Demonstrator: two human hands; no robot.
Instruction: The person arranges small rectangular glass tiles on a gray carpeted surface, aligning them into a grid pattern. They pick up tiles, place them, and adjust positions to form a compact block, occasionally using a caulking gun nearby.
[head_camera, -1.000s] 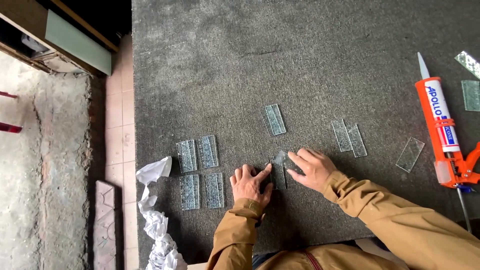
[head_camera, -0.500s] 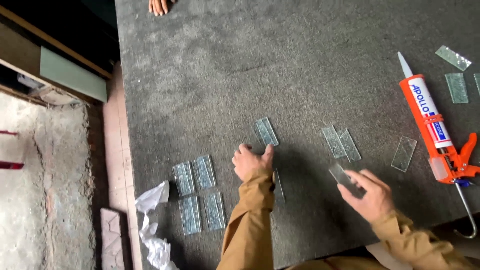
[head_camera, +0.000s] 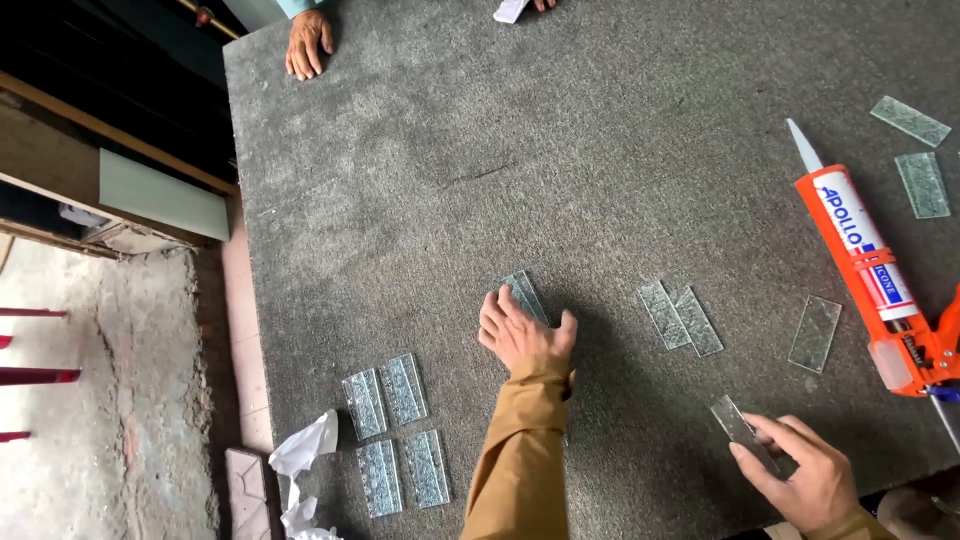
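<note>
Right hand: near the table's front edge, fingers curled about a small rectangular glass tile. The tile sticks out up and to the left from thumb and fingertips, tilted, lifted off the cloth. Grip narrow, closed on the tile's lower end.

Left hand: palm down, fingers spread flat, pressing on a second glass tile, whose far end shows beyond the fingertips. Hand open, clasping nothing. The forearm in a tan sleeve runs straight up from the lower edge of the view.

Surface: a grey carpeted table top. On it:
- four textured glass tiles in a two-by-two block, lower left, near the left hand but apart from it;
- a pair of tiles side by side, touching, between the two hands;
- a single tile just right of the pair;
- two more tiles at the far right;
- an orange caulking gun with white nozzle, lying slantwise at right.

Surroundings: crumpled white paper at the table's left edge; rough concrete floor beyond. Another person's hand rests on the far corner.
</note>
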